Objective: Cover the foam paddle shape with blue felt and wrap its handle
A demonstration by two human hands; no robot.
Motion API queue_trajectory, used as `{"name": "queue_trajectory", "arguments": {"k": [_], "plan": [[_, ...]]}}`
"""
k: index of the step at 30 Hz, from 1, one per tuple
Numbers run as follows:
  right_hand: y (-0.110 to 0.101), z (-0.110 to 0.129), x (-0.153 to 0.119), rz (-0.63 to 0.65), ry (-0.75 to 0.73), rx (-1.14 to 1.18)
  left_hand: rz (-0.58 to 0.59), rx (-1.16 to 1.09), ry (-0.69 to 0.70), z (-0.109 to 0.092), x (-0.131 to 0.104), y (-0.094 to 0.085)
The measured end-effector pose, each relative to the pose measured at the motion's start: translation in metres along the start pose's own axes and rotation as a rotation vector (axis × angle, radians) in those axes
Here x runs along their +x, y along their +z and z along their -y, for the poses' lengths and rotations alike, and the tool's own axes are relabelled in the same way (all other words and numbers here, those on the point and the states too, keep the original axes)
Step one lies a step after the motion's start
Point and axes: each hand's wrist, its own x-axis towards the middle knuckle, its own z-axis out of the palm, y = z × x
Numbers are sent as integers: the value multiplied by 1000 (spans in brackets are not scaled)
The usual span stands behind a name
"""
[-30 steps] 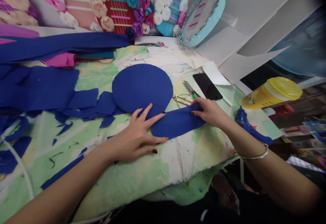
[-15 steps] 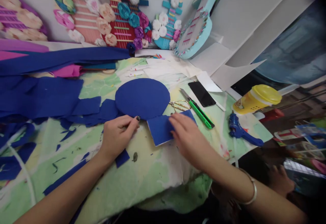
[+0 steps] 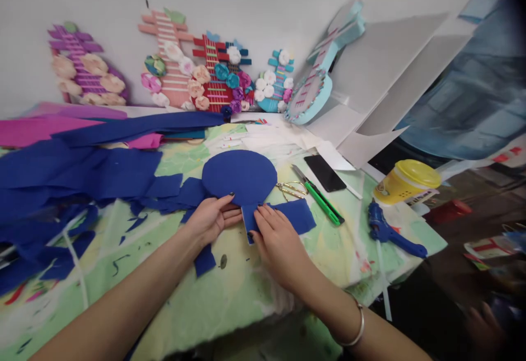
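Note:
A round blue paper-covered piece (image 3: 240,176) lies flat on the table, and a blue-covered rectangular piece (image 3: 250,216) with a pale cut edge meets its lower right side. My left hand (image 3: 213,219) is open, its thumb at the round piece's lower edge and its fingers stretched toward the rectangle. On the rectangle, my right hand (image 3: 277,238) rests with fingers flat, its thumb near the left edge. A blue paper flap (image 3: 298,216) extends to the right from under that hand. Gold-handled scissors (image 3: 293,188) lie partly beneath the round piece.
Right of the scissors are a green box cutter (image 3: 322,202) and a black phone (image 3: 325,173). A blue glue gun (image 3: 390,229) and yellow tub (image 3: 406,180) stand farther right. Blue paper (image 3: 123,172) covers the left side. Decorated paper guitars (image 3: 213,70) lean on the wall.
The view has tilted upward. My left hand has gone from a closed pinch to stretched fingers and moved up to the rectangle. My right hand has slid left along the rectangle.

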Motion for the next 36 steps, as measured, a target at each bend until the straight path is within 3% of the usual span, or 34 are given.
{"name": "queue_trajectory", "arguments": {"k": [5,10,13,20,27,32,36], "plan": [[-9,-1,14,-58,38,30,-27,-56,157,-9,6,14],[-23,-8,36,-276,-2,143,82,-101,428,-30,-7,24],[-25,-12,50,-410,-33,230,68,-142,574,-36,-16,25],[-20,-12,68,-578,1,428,3,-164,668,-33,-22,20],[-10,-11,72,-573,189,786,16,-164,651,-27,-22,18],[-12,-16,72,-469,332,1268,25,-156,663,-22,-25,20],[-16,-21,71,-367,335,1473,53,-119,676,-18,-26,20]]}}
